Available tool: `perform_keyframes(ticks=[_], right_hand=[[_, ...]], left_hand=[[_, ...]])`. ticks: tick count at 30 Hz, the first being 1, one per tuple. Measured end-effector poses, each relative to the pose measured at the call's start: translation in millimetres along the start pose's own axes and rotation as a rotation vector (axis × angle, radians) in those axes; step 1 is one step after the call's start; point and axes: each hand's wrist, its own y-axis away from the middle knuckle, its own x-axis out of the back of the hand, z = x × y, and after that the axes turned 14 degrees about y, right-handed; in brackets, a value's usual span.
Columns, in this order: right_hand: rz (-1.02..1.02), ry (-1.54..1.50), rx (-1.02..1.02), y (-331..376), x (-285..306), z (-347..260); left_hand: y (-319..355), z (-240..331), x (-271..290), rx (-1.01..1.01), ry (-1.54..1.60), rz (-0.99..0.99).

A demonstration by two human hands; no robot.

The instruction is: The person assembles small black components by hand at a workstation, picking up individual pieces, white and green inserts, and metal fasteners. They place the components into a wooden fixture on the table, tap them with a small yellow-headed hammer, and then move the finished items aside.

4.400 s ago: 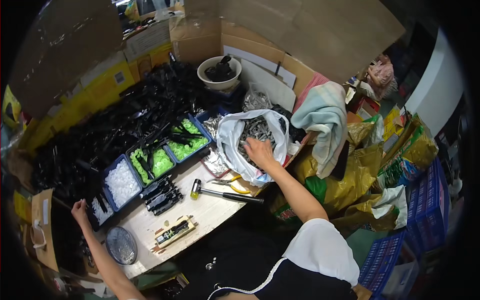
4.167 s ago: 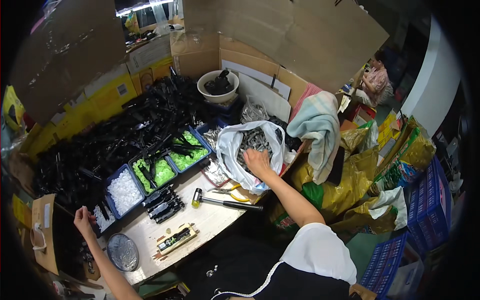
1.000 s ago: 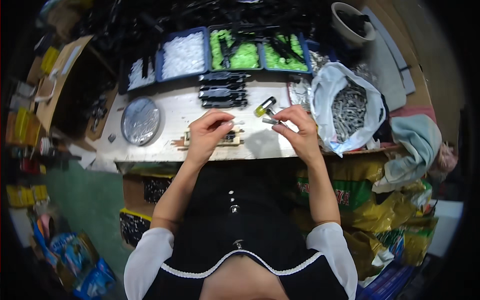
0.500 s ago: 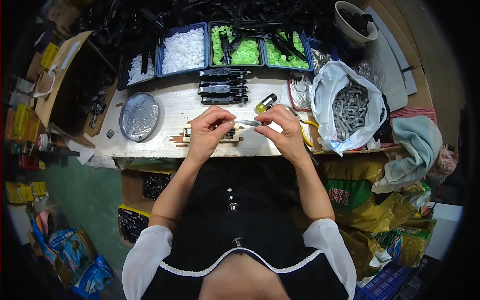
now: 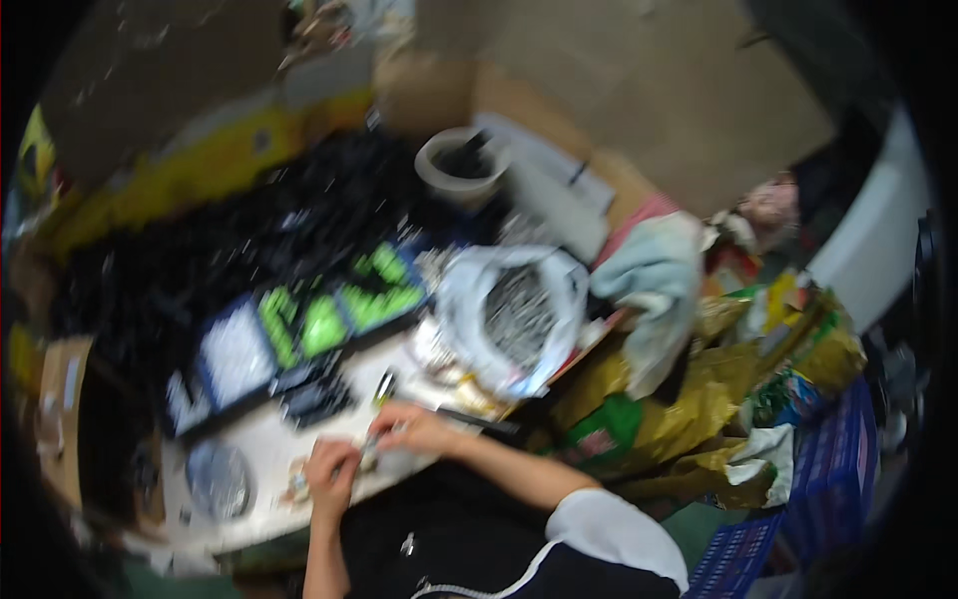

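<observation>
Motion smears the view. My left hand (image 5: 332, 469) is closed in a pinch at the front of the white worktable (image 5: 266, 529); what its fingertips hold is too blurred to name. My right hand (image 5: 411, 429) is close beside it, fingers closed on a small grey plastic part (image 5: 371, 440) between the two hands. A pale block-like fixture (image 5: 297, 481) shows partly behind my left hand. Just beyond my right hand lies a small bottle (image 5: 384, 387) with yellow-green contents. Farther off is a stack of black parts (image 5: 317, 397).
A white bag (image 5: 461, 309) of grey parts stands beyond my right hand. Bins of white pieces (image 5: 236, 349) and green pieces (image 5: 324, 327) line the back, before a black heap (image 5: 220, 235). A round dish (image 5: 217, 479) is at left; gold sacks (image 5: 689, 399) and a blue crate (image 5: 828, 449) are at right.
My view has swung to the right and tilted, so the table and hands now appear lower left and blurred. Both hands stay close together over the table's front.
</observation>
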Motion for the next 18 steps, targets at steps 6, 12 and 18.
perform_keyframes(ticks=[6, 12, 18], right_hand=[[-0.033, 0.185, 0.065, 2, 3, -15], [-0.080, 0.162, 0.007, -6, 10, -20], [-0.143, -0.014, -0.209, 6, 15, -19]], left_hand=[[-6, 9, -7, 0.074, 0.220, 0.049], [-9, -2, -4, 0.055, 0.221, 0.048], [-6, 3, -11, -0.072, 0.110, -0.007]])
